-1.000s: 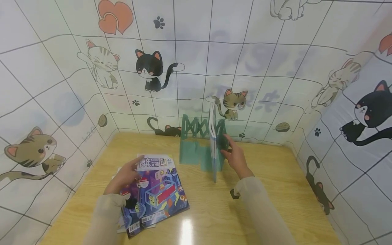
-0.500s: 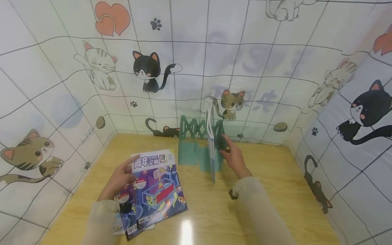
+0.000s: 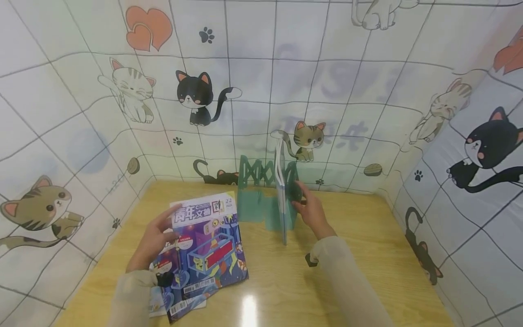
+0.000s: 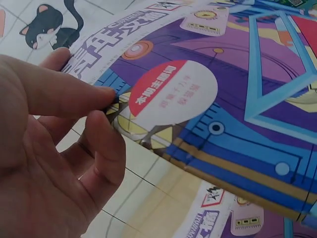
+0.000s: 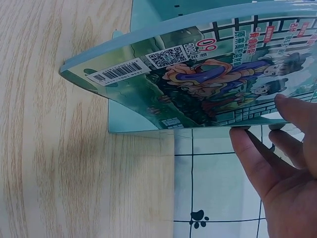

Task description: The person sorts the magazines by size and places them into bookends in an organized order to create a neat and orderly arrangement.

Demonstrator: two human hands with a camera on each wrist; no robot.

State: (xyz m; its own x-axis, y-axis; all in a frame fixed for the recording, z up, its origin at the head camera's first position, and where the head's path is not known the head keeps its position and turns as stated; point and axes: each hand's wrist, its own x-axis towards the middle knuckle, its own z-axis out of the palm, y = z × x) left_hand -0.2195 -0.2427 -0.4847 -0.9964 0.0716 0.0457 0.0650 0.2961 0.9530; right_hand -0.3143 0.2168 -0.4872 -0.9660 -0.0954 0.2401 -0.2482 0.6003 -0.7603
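Observation:
In the head view, my left hand (image 3: 157, 236) pinches the left edge of a purple magazine (image 3: 212, 245). The left wrist view shows thumb and finger on the edge of its cover (image 4: 247, 74), which stands off the one below. A second purple magazine (image 3: 175, 309) lies partly under it. On the right, my right hand (image 3: 314, 211) touches the right end of a green translucent expanding bookend (image 3: 251, 206), fingers extended. An upright magazine (image 3: 283, 204) stands in the bookend, its illustrated cover (image 5: 208, 84) facing that hand in the right wrist view.
Everything rests on a wooden table (image 3: 347, 290). Cat-patterned wall covering (image 3: 253, 113) encloses it at the back and both sides. A paler magazine corner (image 3: 156, 302) sticks out under the purple pile, near the left sleeve (image 3: 135, 290).
My left hand has drawn back slightly left, lifting the top purple magazine and shifting it a little. My right hand, the bookend and the upright magazine stay put.

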